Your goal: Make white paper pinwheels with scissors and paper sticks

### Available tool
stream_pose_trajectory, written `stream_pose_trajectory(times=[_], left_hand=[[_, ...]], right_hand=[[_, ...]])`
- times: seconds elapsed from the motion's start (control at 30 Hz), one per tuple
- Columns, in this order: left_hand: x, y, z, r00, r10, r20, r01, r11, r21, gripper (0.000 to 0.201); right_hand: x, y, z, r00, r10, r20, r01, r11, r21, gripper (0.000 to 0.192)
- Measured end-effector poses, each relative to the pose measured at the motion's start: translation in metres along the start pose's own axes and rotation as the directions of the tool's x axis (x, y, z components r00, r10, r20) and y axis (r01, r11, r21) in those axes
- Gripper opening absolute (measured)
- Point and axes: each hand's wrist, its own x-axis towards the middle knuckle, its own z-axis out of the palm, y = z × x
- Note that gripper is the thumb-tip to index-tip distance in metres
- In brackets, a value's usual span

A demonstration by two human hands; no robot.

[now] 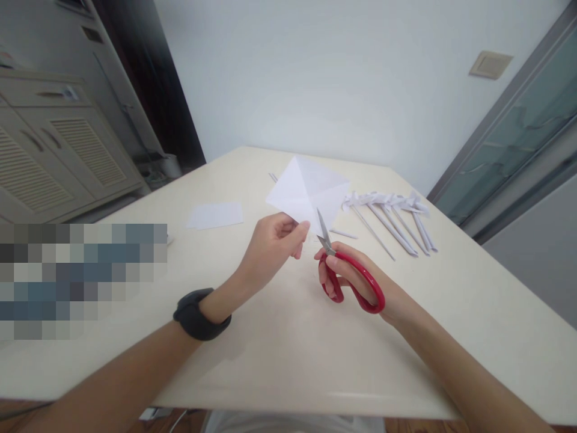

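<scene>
My left hand [279, 234], with a black band on the wrist, pinches the near corner of a creased white sheet of paper [311, 186]. The sheet is held above the table, turned like a diamond, with fold lines crossing it. In my right hand [342, 270] is a pair of scissors [372, 288] with red handles. Its pointed blades are slightly apart and reach up at the sheet's lower edge, close to my left fingertips. Whether the blades have the paper between them I cannot tell.
Behind the scissors, several rolled paper sticks with curled white paper tops [387, 201] lie on the table [279, 355]. A thin paper roll [345, 233] is nearer the sheet. Flat white paper [216, 215] lies left. A white wall [315, 78] borders the far edge; a blurred patch covers the left.
</scene>
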Motion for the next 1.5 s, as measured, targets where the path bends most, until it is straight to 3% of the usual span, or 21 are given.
stream_pose_trajectory(times=[0.33,0.63,1.07,1.5], left_hand=[[-0.0004,0.0000,0.0002,1.000,-0.013,0.002,0.013,1.000,-0.015,0.033],[0.0004,-0.0012,0.0001,0.994,-0.066,0.088,0.059,0.995,0.079,0.034],[-0.0025,-0.0001,0.0016,0.989,-0.034,0.142,0.022,0.996,0.085,0.039],[-0.0028,-0.0009,0.0017,0.989,-0.039,0.140,0.030,0.998,0.064,0.041]], right_hand=[[-0.0003,-0.0022,-0.0002,1.000,0.006,-0.018,-0.007,1.000,-0.028,0.023],[0.0002,-0.0028,0.0032,0.996,-0.017,-0.091,0.001,0.986,-0.168,0.023],[0.0017,0.0011,0.0019,0.999,-0.038,-0.012,0.037,0.997,-0.065,0.022],[0.0002,0.0015,0.0022,0.999,-0.047,-0.024,0.045,0.998,-0.052,0.023]])
